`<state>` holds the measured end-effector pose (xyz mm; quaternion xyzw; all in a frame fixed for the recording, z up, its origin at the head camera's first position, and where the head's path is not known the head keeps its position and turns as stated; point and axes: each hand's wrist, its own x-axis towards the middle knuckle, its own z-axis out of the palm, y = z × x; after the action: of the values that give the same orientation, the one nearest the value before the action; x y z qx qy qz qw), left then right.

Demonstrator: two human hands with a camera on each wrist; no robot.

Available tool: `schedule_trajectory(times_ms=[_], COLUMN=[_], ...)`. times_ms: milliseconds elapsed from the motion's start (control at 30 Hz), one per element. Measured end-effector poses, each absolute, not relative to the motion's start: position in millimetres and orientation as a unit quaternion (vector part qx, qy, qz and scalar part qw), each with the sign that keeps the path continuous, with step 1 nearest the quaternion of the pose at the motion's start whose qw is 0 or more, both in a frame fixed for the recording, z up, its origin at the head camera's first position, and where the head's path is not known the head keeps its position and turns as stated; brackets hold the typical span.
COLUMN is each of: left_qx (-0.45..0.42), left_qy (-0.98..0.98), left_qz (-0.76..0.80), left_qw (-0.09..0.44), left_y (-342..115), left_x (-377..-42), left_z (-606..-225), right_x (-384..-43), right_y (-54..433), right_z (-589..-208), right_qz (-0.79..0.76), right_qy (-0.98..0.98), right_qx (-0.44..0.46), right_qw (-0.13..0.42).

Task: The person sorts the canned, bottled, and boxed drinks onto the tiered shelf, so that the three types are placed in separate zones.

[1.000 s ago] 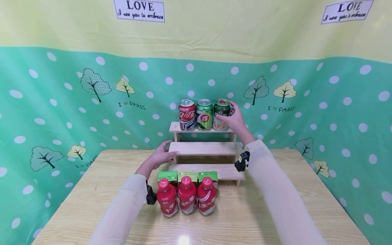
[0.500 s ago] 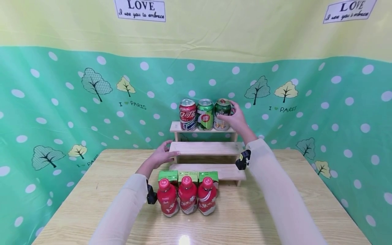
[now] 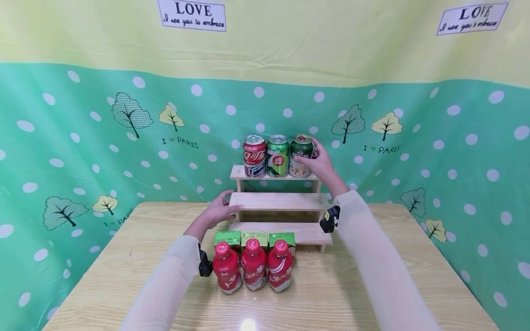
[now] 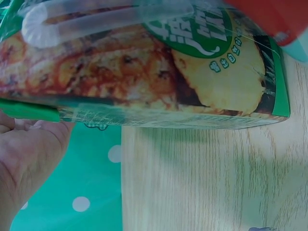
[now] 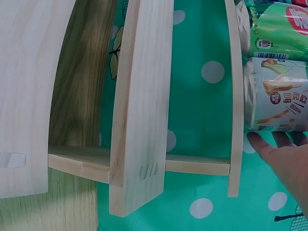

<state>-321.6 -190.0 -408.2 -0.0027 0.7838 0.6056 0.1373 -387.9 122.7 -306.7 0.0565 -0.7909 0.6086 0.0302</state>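
At the top step of a three-tier wooden display stand (image 3: pixel 278 200), my right hand (image 3: pixel 322 166) holds a dark green and silver drink can (image 3: pixel 301 154). Its thumb lies across the front and its fingers reach round the right side. The can stands upright beside a green can (image 3: pixel 277 156) and a red cola can (image 3: pixel 254 156). My left hand (image 3: pixel 217 210) grips the left end of the middle step, thumb at the front edge. In the right wrist view, fingertips (image 5: pixel 257 140) touch the can's (image 5: pixel 279 96) lower side, by the shelf.
Three red-capped bottles (image 3: pixel 253 266) stand on the wooden table (image 3: pixel 331 285) in front of green drink cartons (image 3: pixel 254 237). They are close to the left forearm. One carton (image 4: pixel 144 72) fills much of the left wrist view. A green dotted cloth (image 3: pixel 186 174) hangs behind.
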Motion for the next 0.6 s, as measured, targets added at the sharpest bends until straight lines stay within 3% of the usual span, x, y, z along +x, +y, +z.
schedule_trajectory(times_ms=[600], left_qx=[-0.008], left_qy=[0.781], left_qz=[0.609], left_qw=[0.138], left_y=[-190.9], left_x=[-322.7], left_z=[-408.6], right_x=[-368.1], right_y=[134.8], right_z=[-315.2], right_qz=[0.614], right_qy=[-0.785], right_qx=[0.069], right_qw=[0.049])
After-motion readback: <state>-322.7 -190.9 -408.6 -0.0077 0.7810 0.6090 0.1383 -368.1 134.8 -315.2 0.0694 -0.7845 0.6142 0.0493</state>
